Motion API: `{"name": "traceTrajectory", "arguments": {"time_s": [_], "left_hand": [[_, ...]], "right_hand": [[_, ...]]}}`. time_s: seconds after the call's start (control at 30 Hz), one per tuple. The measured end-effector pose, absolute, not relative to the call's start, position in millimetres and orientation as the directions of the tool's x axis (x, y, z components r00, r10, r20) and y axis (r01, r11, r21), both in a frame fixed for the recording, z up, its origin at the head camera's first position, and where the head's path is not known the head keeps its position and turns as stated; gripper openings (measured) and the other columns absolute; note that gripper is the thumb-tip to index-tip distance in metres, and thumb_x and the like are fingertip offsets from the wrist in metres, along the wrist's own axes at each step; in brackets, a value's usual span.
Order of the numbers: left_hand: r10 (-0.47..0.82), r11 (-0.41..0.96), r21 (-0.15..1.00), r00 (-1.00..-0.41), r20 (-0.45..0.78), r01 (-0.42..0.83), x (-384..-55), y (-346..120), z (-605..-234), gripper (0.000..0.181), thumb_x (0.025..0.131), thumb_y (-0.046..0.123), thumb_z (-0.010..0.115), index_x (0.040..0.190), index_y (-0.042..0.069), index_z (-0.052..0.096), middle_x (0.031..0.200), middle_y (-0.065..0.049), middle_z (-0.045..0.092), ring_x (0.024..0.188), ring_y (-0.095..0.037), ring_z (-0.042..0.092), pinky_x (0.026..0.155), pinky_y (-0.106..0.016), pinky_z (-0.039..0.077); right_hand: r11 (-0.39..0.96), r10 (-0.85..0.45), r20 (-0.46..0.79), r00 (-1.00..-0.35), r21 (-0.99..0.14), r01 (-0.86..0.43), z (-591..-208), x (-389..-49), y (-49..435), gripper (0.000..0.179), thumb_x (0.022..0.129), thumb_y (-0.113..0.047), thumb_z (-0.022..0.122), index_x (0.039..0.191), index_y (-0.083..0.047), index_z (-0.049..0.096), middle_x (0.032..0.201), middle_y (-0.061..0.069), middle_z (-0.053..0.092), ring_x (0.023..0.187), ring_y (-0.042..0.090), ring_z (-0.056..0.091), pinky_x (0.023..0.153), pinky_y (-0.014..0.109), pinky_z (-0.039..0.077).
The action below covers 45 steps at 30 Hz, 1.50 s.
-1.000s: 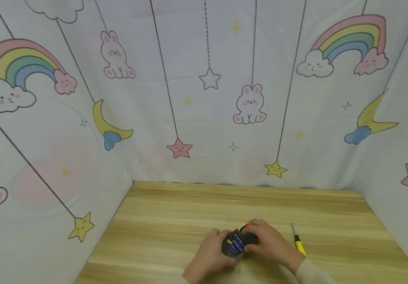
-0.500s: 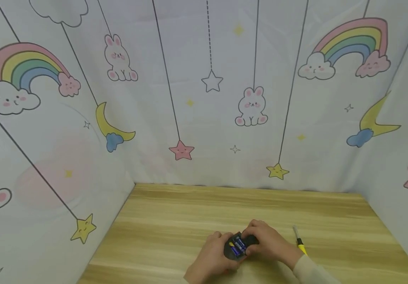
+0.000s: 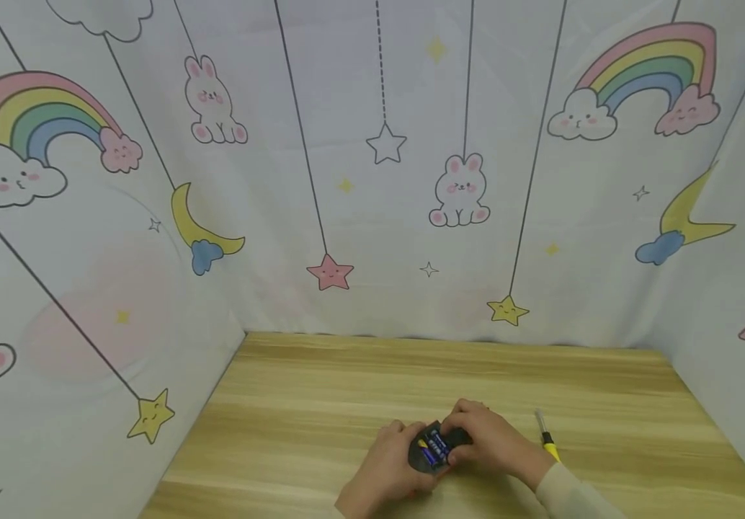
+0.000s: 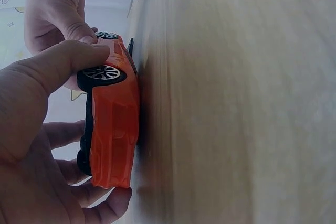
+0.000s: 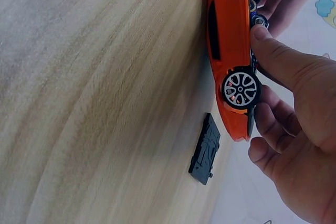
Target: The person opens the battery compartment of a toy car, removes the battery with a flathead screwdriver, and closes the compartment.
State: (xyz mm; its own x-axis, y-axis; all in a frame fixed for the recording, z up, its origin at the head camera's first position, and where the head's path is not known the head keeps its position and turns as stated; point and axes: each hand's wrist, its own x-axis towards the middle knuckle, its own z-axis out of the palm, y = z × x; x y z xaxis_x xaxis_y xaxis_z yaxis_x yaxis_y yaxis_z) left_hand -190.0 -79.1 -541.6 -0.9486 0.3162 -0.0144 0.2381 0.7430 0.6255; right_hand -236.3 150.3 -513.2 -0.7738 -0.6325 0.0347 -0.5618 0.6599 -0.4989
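Observation:
An orange toy car (image 4: pixel 114 129) lies upside down on the wooden table, its dark underside (image 3: pixel 417 458) facing up. Blue batteries (image 3: pixel 435 453) show in the uncovered compartment of that underside. My left hand (image 3: pixel 385 465) grips one end of the car, thumb along the side by a wheel (image 4: pixel 102 73). With curled fingers my right hand (image 3: pixel 489 438) holds the other end; in the right wrist view its thumb (image 5: pixel 270 45) touches a battery end (image 5: pixel 260 20). A black battery cover (image 5: pixel 205 150) rests on the table beside the car. Parts of the car are hidden behind both hands.
To the right of the right hand lies a screwdriver (image 3: pixel 546 438) with a yellow handle and a metal shaft. White cloth walls (image 3: pixel 372 216) with printed rainbows, rabbits and stars enclose the back and sides of the table (image 3: pixel 320 375).
Both hands keep their hold on the toy car, with only slight shifts. The head view has moved a little; the screwdriver lies where it was.

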Motion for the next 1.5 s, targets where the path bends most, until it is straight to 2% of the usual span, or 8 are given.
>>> {"name": "traceTrajectory", "arguments": {"time_s": [0.23, 0.6, 0.9, 1.1, 1.3, 1.5], "left_hand": [[0.313, 0.749, 0.624, -0.949, -0.034, 0.225, -190, -79, -541, 0.086, 0.066, 0.039, 0.090, 0.143, 0.019, 0.058, 0.108, 0.003, 0.054, 0.094, -0.013, 0.046, 0.077, -0.030, 0.047], [0.325, 0.748, 0.614, -0.946, -0.009, 0.251, -189, -80, -538, 0.087, 0.065, 0.036, 0.091, 0.143, 0.015, 0.058, 0.104, 0.002, 0.053, 0.091, -0.013, 0.045, 0.074, -0.027, 0.044], [0.330, 0.751, 0.607, -0.944, -0.005, 0.259, -190, -80, -538, 0.086, 0.066, 0.035, 0.090, 0.143, 0.015, 0.058, 0.103, 0.003, 0.051, 0.089, -0.011, 0.044, 0.073, -0.026, 0.044], [0.329, 0.747, 0.614, -0.944, -0.010, 0.254, -189, -79, -541, 0.087, 0.065, 0.036, 0.090, 0.143, 0.016, 0.058, 0.103, 0.003, 0.053, 0.091, -0.012, 0.045, 0.073, -0.026, 0.043], [0.328, 0.741, 0.624, -0.945, -0.015, 0.247, -190, -79, -541, 0.087, 0.066, 0.036, 0.091, 0.144, 0.015, 0.058, 0.104, 0.002, 0.054, 0.092, -0.013, 0.044, 0.073, -0.026, 0.043], [0.318, 0.756, 0.610, -0.948, -0.028, 0.235, -191, -78, -541, 0.087, 0.065, 0.036, 0.090, 0.143, 0.015, 0.058, 0.104, 0.002, 0.053, 0.092, -0.013, 0.045, 0.075, -0.027, 0.044]], "right_hand": [[0.641, -0.650, 0.033, -0.759, -0.512, -0.571, -513, -238, 152, 0.031, 0.083, -0.030, 0.085, 0.111, -0.022, 0.075, 0.103, -0.013, 0.056, 0.095, 0.006, 0.055, 0.085, 0.033, 0.053], [0.633, -0.663, 0.073, -0.745, -0.477, -0.610, -508, -236, 148, 0.023, 0.085, -0.024, 0.083, 0.107, -0.020, 0.076, 0.100, -0.012, 0.058, 0.091, 0.005, 0.055, 0.081, 0.030, 0.051], [0.592, -0.697, 0.102, -0.710, -0.476, -0.650, -507, -239, 151, 0.014, 0.097, -0.025, 0.071, 0.110, -0.025, 0.075, 0.102, -0.016, 0.064, 0.093, -0.001, 0.058, 0.083, 0.031, 0.053], [0.567, -0.731, 0.096, -0.675, -0.464, -0.680, -507, -238, 145, 0.016, 0.102, -0.020, 0.062, 0.110, -0.023, 0.076, 0.110, -0.014, 0.073, 0.097, 0.001, 0.064, 0.087, 0.032, 0.055], [0.570, -0.726, 0.101, -0.680, -0.466, -0.677, -506, -238, 141, 0.015, 0.099, -0.016, 0.064, 0.106, -0.020, 0.078, 0.106, -0.012, 0.075, 0.094, 0.001, 0.065, 0.085, 0.032, 0.056], [0.574, -0.727, 0.088, -0.681, -0.468, -0.672, -505, -238, 142, 0.012, 0.094, -0.018, 0.071, 0.103, -0.023, 0.076, 0.103, -0.014, 0.073, 0.092, -0.002, 0.062, 0.082, 0.030, 0.056]]}}
